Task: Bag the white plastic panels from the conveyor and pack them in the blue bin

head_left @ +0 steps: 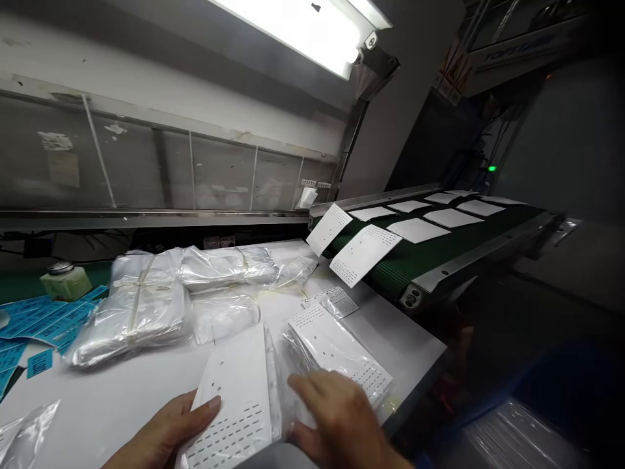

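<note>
Left hand: The left hand (161, 433) lies against the left edge of a white perforated sheet (234, 391), with its fingers narrowed toward the sheet. Whether it grips cannot be determined. The position appears suited to steadying the sheet.

Right hand: The right hand (336, 417) is open, fingers spread, and rests on a clear bag (336, 352) containing perforated sheets. This contact appears to hold the bag flat.

Worktop: The white worktop (122, 404) carries film-wrapped bundles (141, 312) tied with tape, grouped apart from the hands, and blue labels (43, 322) at its far left, near a bottle (63, 280) with a metal cap.

Conveyor: A green belt conveyor (410, 267) carries white sheets (452, 218) spaced in rows, its end adjoining the worktop.

Room: A fluorescent lamp (297, 26) is mounted above grey wall panels (219, 172). A green indicator light (492, 168) is lit at right.
</note>
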Demonstrator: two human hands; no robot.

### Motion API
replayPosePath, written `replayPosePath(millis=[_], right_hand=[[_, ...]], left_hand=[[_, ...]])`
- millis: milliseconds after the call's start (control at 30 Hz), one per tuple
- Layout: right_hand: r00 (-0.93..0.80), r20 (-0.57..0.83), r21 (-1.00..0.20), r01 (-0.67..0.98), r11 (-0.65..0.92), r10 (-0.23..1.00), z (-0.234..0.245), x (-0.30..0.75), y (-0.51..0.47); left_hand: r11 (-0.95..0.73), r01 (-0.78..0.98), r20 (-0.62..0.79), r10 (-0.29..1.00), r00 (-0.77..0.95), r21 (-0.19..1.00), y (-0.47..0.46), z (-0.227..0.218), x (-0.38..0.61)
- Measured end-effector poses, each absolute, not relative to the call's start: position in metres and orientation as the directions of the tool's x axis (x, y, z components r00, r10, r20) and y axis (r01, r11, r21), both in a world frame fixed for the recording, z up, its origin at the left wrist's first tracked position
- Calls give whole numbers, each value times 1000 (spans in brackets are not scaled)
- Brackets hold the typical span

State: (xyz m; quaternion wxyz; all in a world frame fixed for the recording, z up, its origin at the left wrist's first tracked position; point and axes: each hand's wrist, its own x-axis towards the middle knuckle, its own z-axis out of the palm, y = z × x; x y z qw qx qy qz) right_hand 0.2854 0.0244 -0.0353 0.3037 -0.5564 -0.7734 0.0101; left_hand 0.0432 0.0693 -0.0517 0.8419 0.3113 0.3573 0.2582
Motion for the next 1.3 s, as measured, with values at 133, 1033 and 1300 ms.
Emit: replayPosePath(millis=[133, 1033, 1300], right_hand=[[496, -104, -921, 279, -272, 862, -1, 365, 75], [794, 381, -857, 496, -141, 474, -5, 460, 100], [615, 137, -990, 100, 96, 777, 21, 392, 64]], left_hand=[[587, -59, -444, 670, 594, 807, 92, -77, 70], [-428, -98, 435, 898, 69, 898, 383, 9, 393], [-37, -310, 125, 955, 270, 950, 288, 17, 220]])
